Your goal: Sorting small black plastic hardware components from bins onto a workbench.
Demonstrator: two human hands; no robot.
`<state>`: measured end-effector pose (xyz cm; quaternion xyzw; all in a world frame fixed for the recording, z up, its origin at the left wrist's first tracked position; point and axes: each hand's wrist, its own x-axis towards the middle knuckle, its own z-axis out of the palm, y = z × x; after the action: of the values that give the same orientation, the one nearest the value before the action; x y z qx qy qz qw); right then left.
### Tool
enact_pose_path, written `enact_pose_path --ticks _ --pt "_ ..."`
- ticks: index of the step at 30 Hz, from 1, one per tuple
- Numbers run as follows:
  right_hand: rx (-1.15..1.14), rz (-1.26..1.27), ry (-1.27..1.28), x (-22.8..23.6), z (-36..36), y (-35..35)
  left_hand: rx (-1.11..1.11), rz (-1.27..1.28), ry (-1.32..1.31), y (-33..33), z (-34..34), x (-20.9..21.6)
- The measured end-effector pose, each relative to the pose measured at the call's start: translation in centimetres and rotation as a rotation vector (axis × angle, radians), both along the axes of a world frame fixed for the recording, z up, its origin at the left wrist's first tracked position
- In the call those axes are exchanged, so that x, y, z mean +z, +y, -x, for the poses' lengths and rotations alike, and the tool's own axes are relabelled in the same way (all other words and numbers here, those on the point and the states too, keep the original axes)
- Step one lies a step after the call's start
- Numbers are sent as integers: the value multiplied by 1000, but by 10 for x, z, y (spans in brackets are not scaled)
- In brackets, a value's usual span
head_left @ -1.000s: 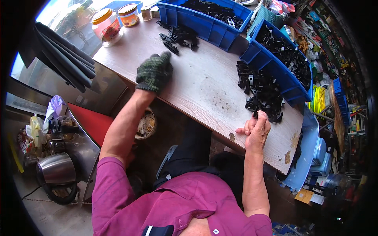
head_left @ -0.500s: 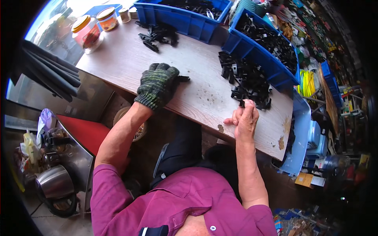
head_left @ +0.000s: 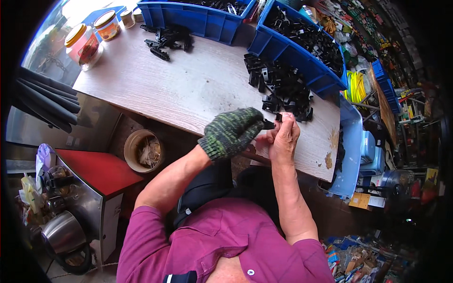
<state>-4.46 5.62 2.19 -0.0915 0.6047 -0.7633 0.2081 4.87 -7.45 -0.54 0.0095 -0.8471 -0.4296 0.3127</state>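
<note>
Narrow dark piece (head_left: 268, 124) in left hand (head_left: 234, 130) — small black piece (head_left: 279, 117) in right hand (head_left: 284, 136)

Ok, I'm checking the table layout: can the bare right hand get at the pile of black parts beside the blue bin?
Probably yes: the right hand is at the near edge of the pile of black parts, with nothing apparent blocking it, though it seems to hold a small black piece.

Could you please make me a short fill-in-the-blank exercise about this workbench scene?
The only gloved hand is the person's ____ one.
The bare hand pinches a small part coloured ____.
The large bins holding loose parts are coloured ____.
The coil at the right is bright ____.

Missing words: left; black; blue; yellow.
</note>
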Motion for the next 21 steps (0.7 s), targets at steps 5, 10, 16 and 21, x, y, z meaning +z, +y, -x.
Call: enact_pose_path --ticks 5,10,16,21 --pt "-25 -20 94 -4 2 2 -56 -179 -83 7 10 11" --pt "-26 -46 237 -21 10 5 27 -167 -62 15 17 1" --pt "-98 -168 448 -26 14 13 153 -436 -60 56 29 10" --pt "-111 -100 428 -15 9 14 110 -415 -46 57 28 5"
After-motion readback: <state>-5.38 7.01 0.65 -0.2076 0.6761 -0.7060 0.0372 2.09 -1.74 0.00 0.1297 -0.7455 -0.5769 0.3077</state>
